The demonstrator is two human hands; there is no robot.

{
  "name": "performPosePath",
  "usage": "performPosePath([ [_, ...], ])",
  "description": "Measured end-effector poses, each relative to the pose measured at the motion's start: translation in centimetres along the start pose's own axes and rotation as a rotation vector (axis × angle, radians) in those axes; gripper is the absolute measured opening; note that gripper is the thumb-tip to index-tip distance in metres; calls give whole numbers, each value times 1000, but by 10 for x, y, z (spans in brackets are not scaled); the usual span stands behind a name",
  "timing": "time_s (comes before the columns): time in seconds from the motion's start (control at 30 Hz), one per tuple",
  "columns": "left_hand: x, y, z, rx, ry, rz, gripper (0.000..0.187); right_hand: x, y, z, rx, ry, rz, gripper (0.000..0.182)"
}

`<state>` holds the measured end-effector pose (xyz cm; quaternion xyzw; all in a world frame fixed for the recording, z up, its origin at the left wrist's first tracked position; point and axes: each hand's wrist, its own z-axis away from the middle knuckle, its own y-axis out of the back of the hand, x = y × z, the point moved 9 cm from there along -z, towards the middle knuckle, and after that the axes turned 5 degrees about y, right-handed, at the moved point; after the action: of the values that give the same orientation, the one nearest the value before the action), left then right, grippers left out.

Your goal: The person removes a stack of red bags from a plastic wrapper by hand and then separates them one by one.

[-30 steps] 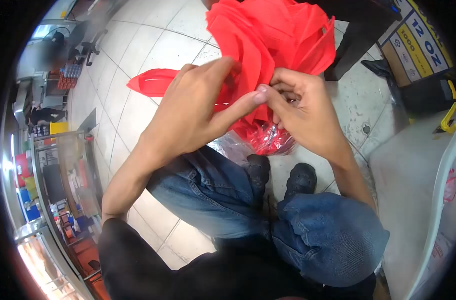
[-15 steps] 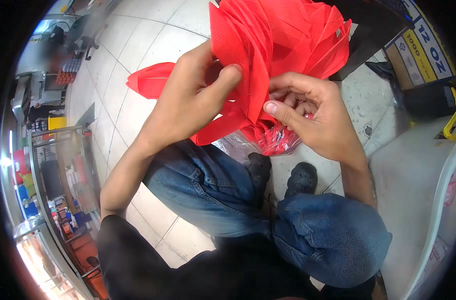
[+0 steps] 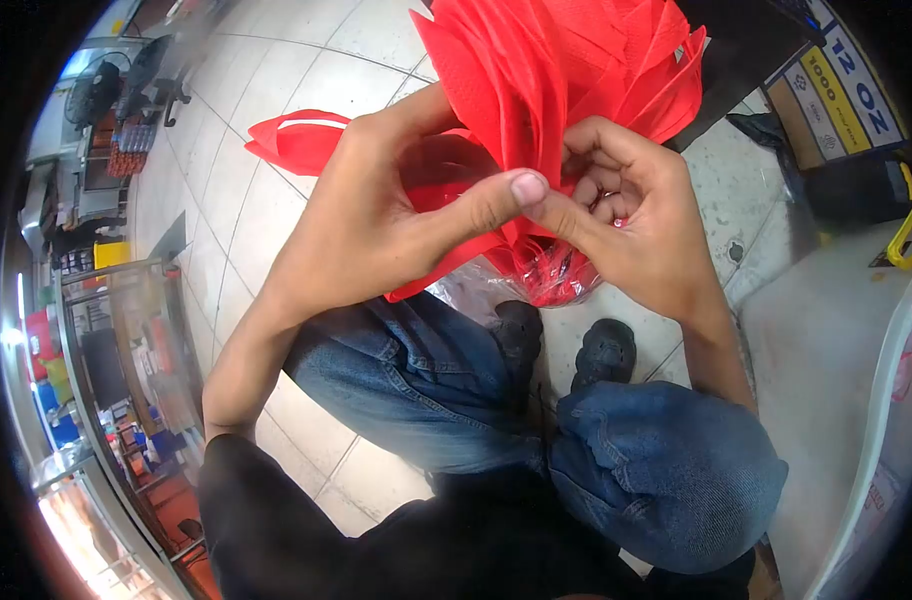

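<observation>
A large bunch of red dimpled non-woven fabric, folded in many layers, fills the top middle of the head view. My left hand is closed around its near folds, the fingers hidden behind the fabric and the thumb stretched across the front. Against that thumb's tip lies the thumb of my right hand, whose curled fingers pinch the gathered fabric from the other side. A loose red flap sticks out to the left behind my left wrist. Below the hands hangs a clear plastic bag with red material in it.
My jeans-clad knees and dark shoes are below. A printed carton stands at the upper right, above a pale bin. Shelving and a fan line the left. Light tiles cover the floor.
My left thumb has swung down and right across the front of the fabric to the right thumb. The near folds have shifted slightly to the right.
</observation>
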<state>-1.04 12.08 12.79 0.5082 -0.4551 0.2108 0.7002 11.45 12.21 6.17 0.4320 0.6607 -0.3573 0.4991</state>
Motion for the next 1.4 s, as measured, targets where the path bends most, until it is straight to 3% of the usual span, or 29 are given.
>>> performPosePath([
  [0.33,-12,11,-2,108,-17,80,29,10,12,2,113,-109,-130,12],
  [0.43,-10,24,2,198,42,68,21,10,16,2,151,-106,-158,12],
  [0.5,-17,42,9,304,226,-2,26,8,20,4,182,-113,-166,13],
  [0.57,-19,58,12,405,119,-20,29,5,29,5,256,-103,-201,16],
  [0.67,-18,70,20,502,61,-22,20,8,38,8,308,-108,-174,19],
  [0.77,-28,72,26,525,81,-183,28,9,43,8,343,-73,-170,19],
  [0.83,3,57,32,602,-174,-772,45,8,43,9,329,-81,-171,18],
  [0.87,-4,58,31,493,-42,-624,59,7,41,9,313,-86,-175,17],
  [0.9,-1,55,31,495,-41,-626,59,7,40,9,310,-84,-176,17],
  [0.97,11,27,23,398,-97,-1313,64,8,33,6,261,-82,-204,14],
  [1.03,-3,13,16,124,-124,-1190,55,8,28,5,245,-93,-215,13],
  [1.1,-8,-2,13,-119,-119,-763,47,9,24,5,233,-104,-226,12],
  [1.23,-3,-14,3,-157,-95,-504,39,10,14,3,189,-124,-172,12],
  [1.3,6,-7,-8,68,-69,-371,42,10,11,2,167,-123,-168,12],
  [1.33,11,-6,-8,171,-141,-450,51,10,9,2,149,-122,-167,10],
  [1.4,6,-9,-11,198,-116,-430,54,11,8,2,129,-117,-171,9],
])
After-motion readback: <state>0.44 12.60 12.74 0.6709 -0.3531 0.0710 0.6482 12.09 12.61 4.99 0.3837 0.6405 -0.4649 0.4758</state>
